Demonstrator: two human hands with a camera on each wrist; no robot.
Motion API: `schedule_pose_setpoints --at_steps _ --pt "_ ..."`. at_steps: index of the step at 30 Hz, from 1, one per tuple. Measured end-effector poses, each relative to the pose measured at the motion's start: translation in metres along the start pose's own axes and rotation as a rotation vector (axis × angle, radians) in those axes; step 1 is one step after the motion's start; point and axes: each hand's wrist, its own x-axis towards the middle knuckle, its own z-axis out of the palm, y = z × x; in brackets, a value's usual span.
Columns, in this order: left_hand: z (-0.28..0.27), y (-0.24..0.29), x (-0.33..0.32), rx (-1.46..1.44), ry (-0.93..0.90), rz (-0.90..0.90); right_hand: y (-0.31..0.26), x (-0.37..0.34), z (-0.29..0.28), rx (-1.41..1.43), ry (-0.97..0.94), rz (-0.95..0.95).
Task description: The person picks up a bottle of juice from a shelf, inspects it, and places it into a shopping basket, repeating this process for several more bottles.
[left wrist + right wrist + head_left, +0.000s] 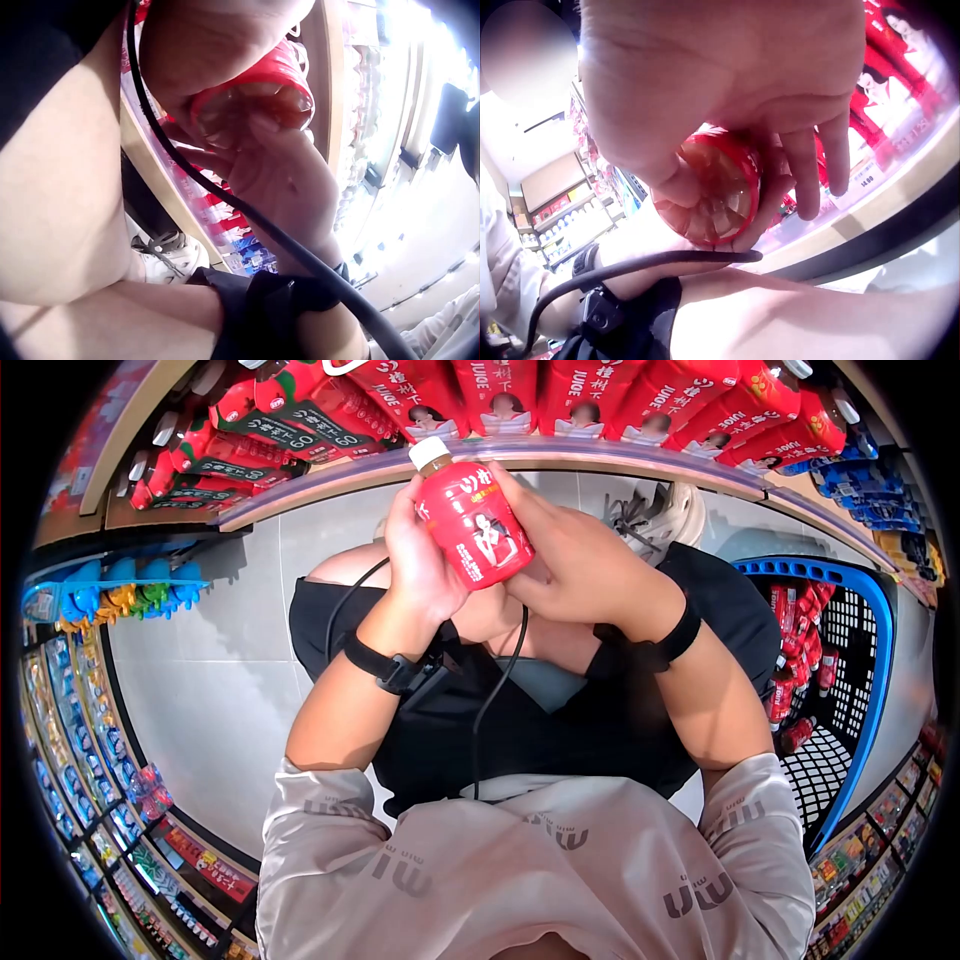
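Note:
A red juice bottle (478, 525) with a white cap is held between both hands in the head view, label facing up and cap tilted toward the shelf. The left hand (425, 555) grips its left side, and the right hand (580, 565) grips its right side. The clear ribbed base of the bottle (247, 112) shows in the left wrist view, between the left hand (217, 45) and the right hand (289, 184). In the right wrist view, the right hand's (727, 75) thumb lies on the bottle's base (712, 206), with two fingers extended away from it.
A shelf edge (400, 465) runs behind the bottle, with rows of red bottles (590, 400) above it. A blue-rimmed basket (880, 650) holding small red bottles stands at the right. Colourful hanging items (130, 595) are at the left. A black cable (480, 710) hangs over the person's lap.

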Motion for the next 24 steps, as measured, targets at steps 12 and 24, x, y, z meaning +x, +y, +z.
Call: schedule_pose_setpoints --at_steps 12,24 --pt "-0.0003 -0.0004 -0.0004 -0.003 -0.023 0.044 0.0075 -0.0009 0.0047 -0.016 -0.012 -0.03" --pt "0.0039 0.0018 -0.0054 0.023 -0.041 0.014 0.001 0.0015 -0.0012 -0.005 -0.072 0.058"
